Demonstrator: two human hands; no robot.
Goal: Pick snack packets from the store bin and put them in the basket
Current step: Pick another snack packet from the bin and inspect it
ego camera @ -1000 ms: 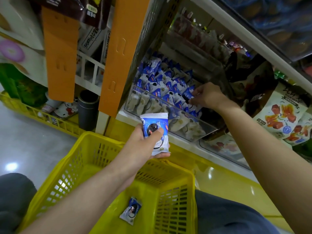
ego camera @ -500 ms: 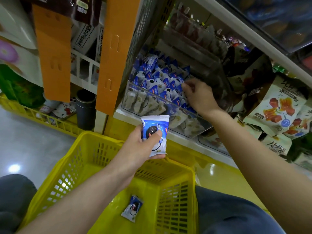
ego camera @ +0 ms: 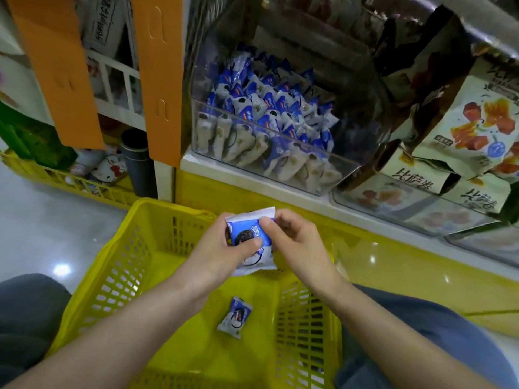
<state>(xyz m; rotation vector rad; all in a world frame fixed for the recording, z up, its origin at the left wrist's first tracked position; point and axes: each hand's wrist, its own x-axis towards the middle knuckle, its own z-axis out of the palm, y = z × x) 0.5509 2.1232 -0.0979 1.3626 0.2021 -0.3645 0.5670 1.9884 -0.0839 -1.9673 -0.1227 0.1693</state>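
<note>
Over the far end of the yellow basket [ego camera: 118, 265], my left hand [ego camera: 219, 254] grips blue-and-white snack packets [ego camera: 248, 237], thumb across the front. My right hand [ego camera: 295, 242] pinches the top right of the same stack with thumb and fingers. How many packets are in the stack I cannot tell. One more packet [ego camera: 235, 317] lies on the basket floor. The clear store bin [ego camera: 280, 153] on the shelf ahead holds several of the same packets [ego camera: 269, 108].
Orange shelf posts [ego camera: 161, 74] stand left of the bin. Brown and white snack bags [ego camera: 471, 119] fill the bins to the right. A second yellow basket [ego camera: 70, 181] sits on the floor at far left. My knees flank the basket.
My right hand has left the bin and come down to my left hand, now pinching the packets there. The left hand has lowered slightly toward the basket.
</note>
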